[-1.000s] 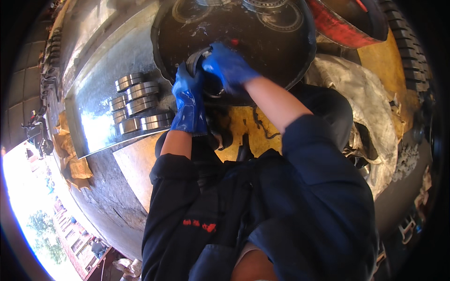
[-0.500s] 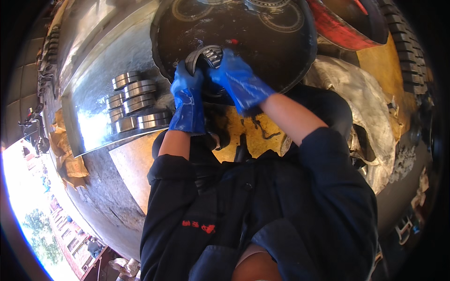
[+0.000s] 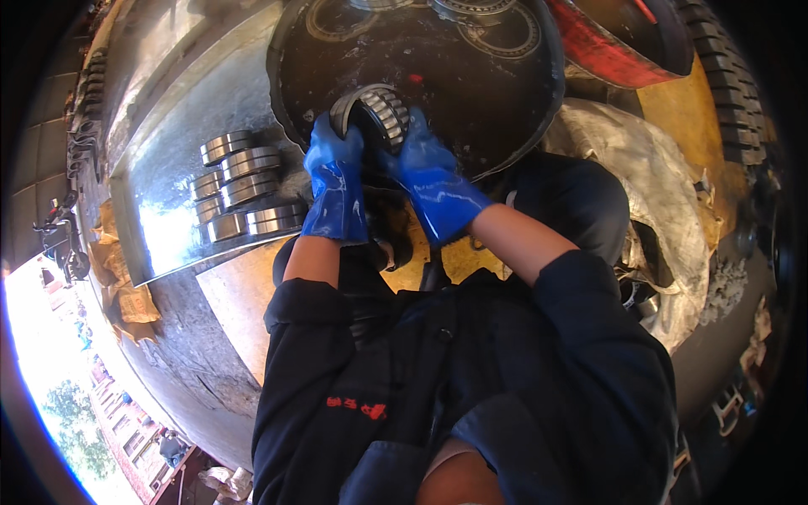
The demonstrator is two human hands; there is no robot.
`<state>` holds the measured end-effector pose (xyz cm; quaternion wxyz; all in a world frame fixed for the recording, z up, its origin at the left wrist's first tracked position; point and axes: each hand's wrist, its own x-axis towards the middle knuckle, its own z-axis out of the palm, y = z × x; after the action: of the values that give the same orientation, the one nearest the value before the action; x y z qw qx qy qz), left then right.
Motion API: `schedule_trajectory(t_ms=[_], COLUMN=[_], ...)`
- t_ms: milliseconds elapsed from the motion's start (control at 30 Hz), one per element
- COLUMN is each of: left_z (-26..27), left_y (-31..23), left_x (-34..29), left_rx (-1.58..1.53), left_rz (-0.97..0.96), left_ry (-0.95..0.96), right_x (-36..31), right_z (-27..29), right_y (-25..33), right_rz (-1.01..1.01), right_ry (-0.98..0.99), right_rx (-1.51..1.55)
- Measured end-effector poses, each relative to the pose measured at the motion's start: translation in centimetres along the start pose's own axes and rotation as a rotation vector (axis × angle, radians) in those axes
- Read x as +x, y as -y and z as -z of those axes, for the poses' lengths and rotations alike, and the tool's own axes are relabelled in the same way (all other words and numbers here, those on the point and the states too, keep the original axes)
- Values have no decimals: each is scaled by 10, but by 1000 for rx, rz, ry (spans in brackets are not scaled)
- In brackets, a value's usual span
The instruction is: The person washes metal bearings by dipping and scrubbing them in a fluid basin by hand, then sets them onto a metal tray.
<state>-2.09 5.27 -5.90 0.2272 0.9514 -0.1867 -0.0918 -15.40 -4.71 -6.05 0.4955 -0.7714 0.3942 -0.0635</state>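
A roller bearing, with a row of shiny rollers around its ring, is held tilted between my two blue-gloved hands. My left hand is closed on its left side, and my right hand grips the right side; some fingertips are hidden behind the ring. Beneath it lies a dark, wet-looking round surface, with more bearing rings at its far edge. To the left, several polished steel rings stand stacked in a shiny metal tray.
A red-sided container stands at the far right, beside a black tyre. A pale, crumpled sack lies to the right of my knee. Torn brown paper sits at the tray's left, and a person is far off at lower left.
The bearing has turned, showing more of its rollers. My right hand has shifted from over its top right to lower along its right side; my left hand has barely moved.
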Motion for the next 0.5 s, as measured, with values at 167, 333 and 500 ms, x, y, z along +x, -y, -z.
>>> schedule_trajectory(t_ms=[167,333,500], left_z=[-5,5,1], left_y=[0,-4,-5], left_x=[1,2,4], left_rx=[-13,-5,16], left_rz=[-8,53,36], left_ry=[13,47,53], right_x=[4,51,100], right_z=[24,18,32], right_y=[11,39,57], right_rz=[-93,-8,167], right_ry=[110,48,484], right_rx=[-150,-192,-230])
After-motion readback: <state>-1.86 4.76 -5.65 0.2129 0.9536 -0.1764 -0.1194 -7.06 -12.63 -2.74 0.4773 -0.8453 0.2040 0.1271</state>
